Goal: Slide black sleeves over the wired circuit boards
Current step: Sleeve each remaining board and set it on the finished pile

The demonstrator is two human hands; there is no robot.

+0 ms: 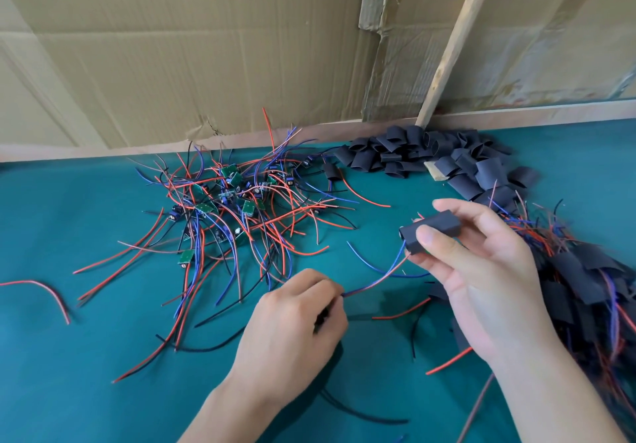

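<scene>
My right hand (481, 270) pinches a black sleeve (432, 227) between thumb and fingers, above the green table. Red and blue wires (378, 279) run out of the sleeve's left end down to my left hand (296, 315), whose curled fingers pinch their far ends. The board inside the sleeve is hidden. A tangle of green circuit boards with red, blue and black wires (223, 201) lies left of centre. A heap of loose black sleeves (430, 158) lies along the back edge.
A pile of sleeved boards with wires (585, 287) fills the right side. A wooden stick (454, 40) leans against the cardboard wall (172, 47) behind the table. A stray red wire (44, 291) lies at the far left on the green mat (86, 374).
</scene>
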